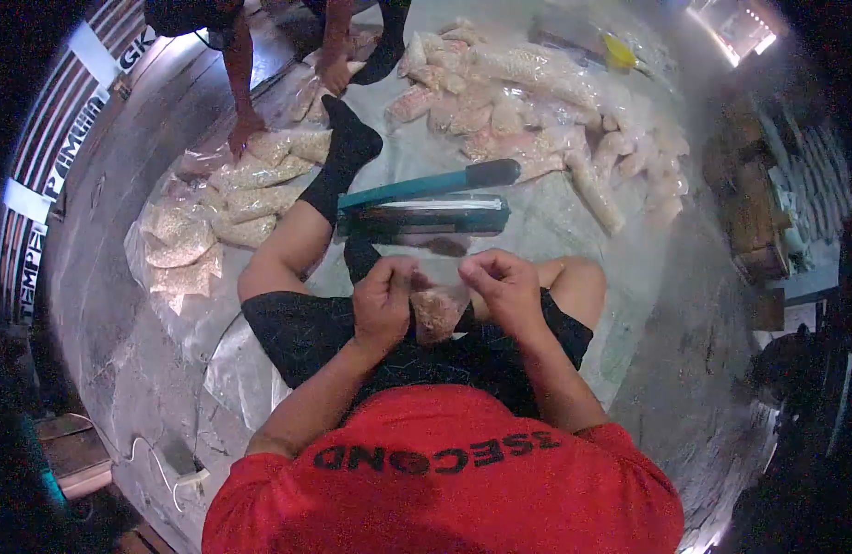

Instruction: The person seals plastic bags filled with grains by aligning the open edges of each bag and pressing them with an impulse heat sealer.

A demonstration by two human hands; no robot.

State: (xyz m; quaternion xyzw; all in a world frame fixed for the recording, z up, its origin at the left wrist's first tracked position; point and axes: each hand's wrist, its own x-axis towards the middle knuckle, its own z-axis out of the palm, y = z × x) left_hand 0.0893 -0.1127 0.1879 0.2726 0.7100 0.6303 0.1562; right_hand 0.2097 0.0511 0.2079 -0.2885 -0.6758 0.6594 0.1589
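A small clear plastic bag (pixel 437 316) with pale bits in its lower part hangs between my two hands, above my lap. My left hand (pixel 383 303) pinches its upper left corner. At the upper right corner, the fingers of my right hand (pixel 502 288) are closed on the bag's edge. Just beyond my hands lies a teal bag sealer (pixel 426 218), its long arm with a dark handle (pixel 492 173) raised and pointing right.
Filled clear bags lie on the sheet at the left (pixel 179 237) and in a large group at the back right (pixel 537 78). Another person's hand (pixel 246 129) reaches to the left bags. A yellow object (pixel 619 53) sits far back. My legs are folded around the sealer's near side.
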